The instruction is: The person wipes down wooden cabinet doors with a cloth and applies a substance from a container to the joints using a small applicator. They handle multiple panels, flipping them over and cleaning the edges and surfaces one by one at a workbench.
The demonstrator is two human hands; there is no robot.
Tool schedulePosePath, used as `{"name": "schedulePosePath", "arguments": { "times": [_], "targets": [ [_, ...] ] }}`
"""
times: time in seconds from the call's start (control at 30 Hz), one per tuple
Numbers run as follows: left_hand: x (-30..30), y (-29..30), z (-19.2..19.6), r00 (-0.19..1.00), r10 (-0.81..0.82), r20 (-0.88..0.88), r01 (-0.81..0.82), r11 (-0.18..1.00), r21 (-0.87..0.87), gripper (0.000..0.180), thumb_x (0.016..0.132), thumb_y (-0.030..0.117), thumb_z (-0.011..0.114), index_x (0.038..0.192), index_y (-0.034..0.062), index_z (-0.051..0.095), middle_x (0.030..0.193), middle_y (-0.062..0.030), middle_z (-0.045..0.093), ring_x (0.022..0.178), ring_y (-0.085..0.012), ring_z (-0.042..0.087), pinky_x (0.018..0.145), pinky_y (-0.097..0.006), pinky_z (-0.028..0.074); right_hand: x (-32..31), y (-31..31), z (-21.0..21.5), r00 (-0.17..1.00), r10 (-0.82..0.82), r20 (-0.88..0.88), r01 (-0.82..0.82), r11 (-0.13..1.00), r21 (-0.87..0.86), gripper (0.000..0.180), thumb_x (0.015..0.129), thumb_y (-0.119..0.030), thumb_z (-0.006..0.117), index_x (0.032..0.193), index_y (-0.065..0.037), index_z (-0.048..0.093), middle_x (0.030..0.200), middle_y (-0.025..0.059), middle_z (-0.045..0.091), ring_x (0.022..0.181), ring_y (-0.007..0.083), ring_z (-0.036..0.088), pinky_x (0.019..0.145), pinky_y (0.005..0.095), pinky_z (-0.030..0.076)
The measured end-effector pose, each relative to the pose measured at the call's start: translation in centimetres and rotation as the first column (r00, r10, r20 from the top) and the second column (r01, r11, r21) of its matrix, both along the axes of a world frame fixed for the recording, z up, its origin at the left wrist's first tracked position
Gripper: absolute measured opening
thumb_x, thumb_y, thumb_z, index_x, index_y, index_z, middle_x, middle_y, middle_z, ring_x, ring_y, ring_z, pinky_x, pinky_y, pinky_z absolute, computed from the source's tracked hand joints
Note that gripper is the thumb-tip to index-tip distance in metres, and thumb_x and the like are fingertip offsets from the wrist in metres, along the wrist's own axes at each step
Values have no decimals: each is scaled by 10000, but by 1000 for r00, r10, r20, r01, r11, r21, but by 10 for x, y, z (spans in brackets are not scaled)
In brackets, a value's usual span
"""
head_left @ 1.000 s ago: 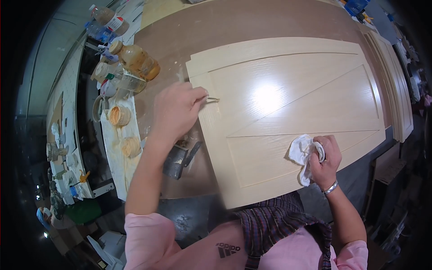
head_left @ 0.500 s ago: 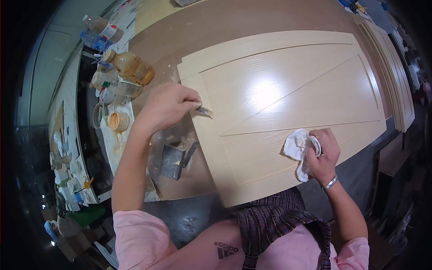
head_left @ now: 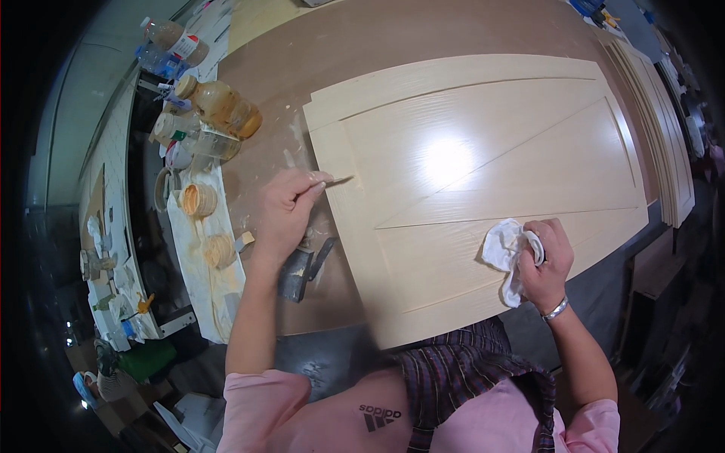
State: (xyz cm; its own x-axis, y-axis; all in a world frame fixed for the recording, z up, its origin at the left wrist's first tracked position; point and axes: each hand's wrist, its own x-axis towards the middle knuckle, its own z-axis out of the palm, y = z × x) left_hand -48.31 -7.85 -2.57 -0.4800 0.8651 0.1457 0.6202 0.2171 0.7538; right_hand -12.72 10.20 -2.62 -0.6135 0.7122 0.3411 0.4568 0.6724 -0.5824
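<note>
The pale panel [head_left: 468, 200] lies on the brown desk [head_left: 453, 34], its near edge jutting past it at six o'clock. At the panel's nine o'clock, the left hand's [head_left: 291, 208] grip pinches a thin tool [head_left: 341, 180], tip pointing over the panel's margin. Towards four o'clock, the right hand's [head_left: 550, 260] grip closes around a bunched white cloth [head_left: 502, 245] on the panel. Beyond lie a dark block [head_left: 294, 278] at eight, an open orange-rimmed jar [head_left: 198, 200] at nine and an amber-stained bottle [head_left: 219, 108] at ten.
</note>
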Motion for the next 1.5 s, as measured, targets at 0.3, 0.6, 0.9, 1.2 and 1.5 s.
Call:
{"name": "schedulePosePath", "arguments": {
  "times": [0.3, 0.6, 0.9, 1.2, 1.5],
  "targets": [
    [14, -10, -14, 999, 39, 21, -40, 994, 100, 210, 884, -31, 641, 1047, 17, 765, 825, -79, 630, 809, -196, 582, 739, -290, 459, 0, 0, -1, 1000, 6, 10, -6, 1000, -21, 266, 703, -4, 583, 959, -12, 654, 839, 165, 596, 712, 352, 597, 639, 413, 490],
    [17, -12, -22, 999, 3, 49, -11, 988, 157, 233, 892, -61, 630, 1072, 3, 763, 849, -61, 632, 792, -161, 566, 729, -266, 446, 0, 1, -2, 1000, 15, -4, -15, 1000, 0, 280, 698, 0, 580, 968, -10, 652, 832, 164, 589, 705, 352, 592, 636, 412, 489],
    [22, -10, -21, 997, 73, 38, -78, 986, 148, 227, 891, -61, 632, 1071, -5, 759, 818, -60, 599, 789, -152, 560, 718, -261, 437, 0, 0, -4, 1000, 10, -11, -11, 1000, -12, 277, 700, -2, 582, 969, -10, 649, 827, 162, 585, 695, 347, 587, 631, 409, 487],
    [25, -10, -11, 997, 14, 74, -21, 996, 82, 208, 890, -53, 635, 1051, -9, 760, 872, -83, 679, 829, -168, 609, 744, -279, 475, 1, 0, -1, 1000, 7, 10, -7, 1000, -17, 270, 700, -8, 580, 963, -20, 644, 831, 159, 577, 700, 348, 585, 634, 413, 484],
    [24, -9, -12, 998, 11, 61, -16, 996, 84, 185, 892, -30, 646, 1030, -2, 765, 826, -71, 662, 799, -171, 594, 720, -280, 465, 2, 1, -3, 1000, 14, -1, -14, 1000, -11, 279, 700, -4, 579, 970, -16, 646, 838, 163, 582, 701, 350, 587, 635, 415, 487]
  ]
}}
